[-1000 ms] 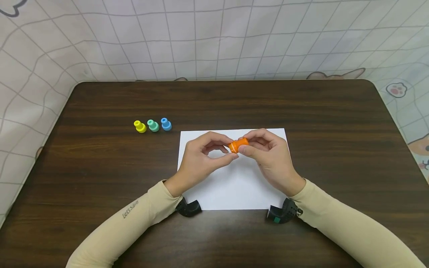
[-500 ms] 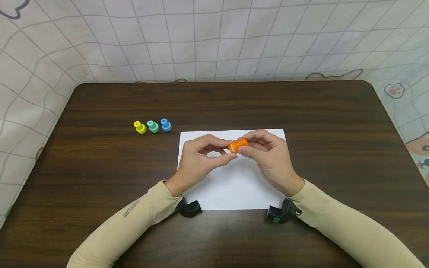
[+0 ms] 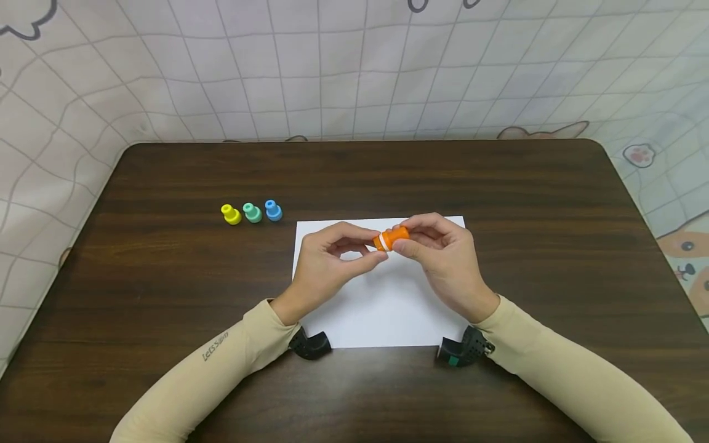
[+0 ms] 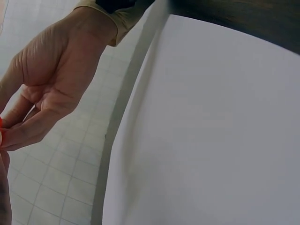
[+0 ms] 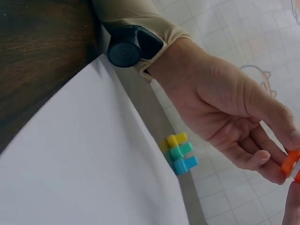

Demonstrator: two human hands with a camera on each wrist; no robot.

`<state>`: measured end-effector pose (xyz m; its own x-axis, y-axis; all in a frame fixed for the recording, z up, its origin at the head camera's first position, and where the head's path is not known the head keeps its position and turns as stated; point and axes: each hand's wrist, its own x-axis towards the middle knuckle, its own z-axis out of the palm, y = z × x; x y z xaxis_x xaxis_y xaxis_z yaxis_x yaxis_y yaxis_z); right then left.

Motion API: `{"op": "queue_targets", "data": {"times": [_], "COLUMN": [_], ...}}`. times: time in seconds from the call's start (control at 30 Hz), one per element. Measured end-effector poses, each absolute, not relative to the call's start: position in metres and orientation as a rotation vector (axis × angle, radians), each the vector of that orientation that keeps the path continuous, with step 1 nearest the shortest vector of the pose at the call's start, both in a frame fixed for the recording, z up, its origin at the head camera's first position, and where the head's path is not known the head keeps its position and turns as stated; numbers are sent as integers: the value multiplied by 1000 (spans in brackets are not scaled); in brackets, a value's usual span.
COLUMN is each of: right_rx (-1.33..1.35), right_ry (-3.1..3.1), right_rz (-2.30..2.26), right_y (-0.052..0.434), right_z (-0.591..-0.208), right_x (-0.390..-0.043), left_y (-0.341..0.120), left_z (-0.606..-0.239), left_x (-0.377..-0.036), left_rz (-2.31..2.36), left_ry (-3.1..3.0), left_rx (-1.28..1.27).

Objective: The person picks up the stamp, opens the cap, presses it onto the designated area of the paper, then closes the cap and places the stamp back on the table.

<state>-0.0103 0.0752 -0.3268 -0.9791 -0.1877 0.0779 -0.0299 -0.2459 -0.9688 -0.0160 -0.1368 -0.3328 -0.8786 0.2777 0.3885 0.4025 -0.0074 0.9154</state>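
Note:
A small orange stamp (image 3: 399, 235), knob-shaped with a white band near its wider left end, is held tilted above a white sheet of paper (image 3: 388, 307). My right hand (image 3: 447, 261) pinches the narrower end between thumb and fingers. On the wider end, a cap-like part, the thumb and index finger of my left hand (image 3: 327, 261) grip from the other side. Only a sliver of orange shows at the edge of the left wrist view. In the right wrist view the stamp (image 5: 288, 163) is partly cut off by the frame.
Yellow (image 3: 231, 214), green (image 3: 252, 213) and blue (image 3: 273, 210) pieces of like shape stand in a row left of the paper's far corner. All lie on a dark wooden table (image 3: 166, 295). A gridded white cloth (image 3: 332, 80) hangs behind it.
The white band on the stamp has grown wider as its left end is drawn slightly away from the rest. Both hands keep their hold; the head view has tilted up a little.

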Motion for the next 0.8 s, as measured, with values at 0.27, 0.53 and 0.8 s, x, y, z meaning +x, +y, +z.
{"op": "queue_targets", "data": {"times": [0.27,0.53,0.8], "right_rx": [-283,-315,-382], "right_ry": [1889,2060,2303], "right_rz": [-2431,-2328,-2083], "right_y": [79,81,79], "right_z": [-319,-320,-329], "right_x": [-19,-34,-46], "left_y": [-149,-175,-194], "left_z": [-327,-321,-322], "left_x": [-17,-16,-12], "left_rz": [-1947,-1836,-1795], "left_ry": [-2161,-2212,-2234], "left_rx": [-707,-639,-595]}}
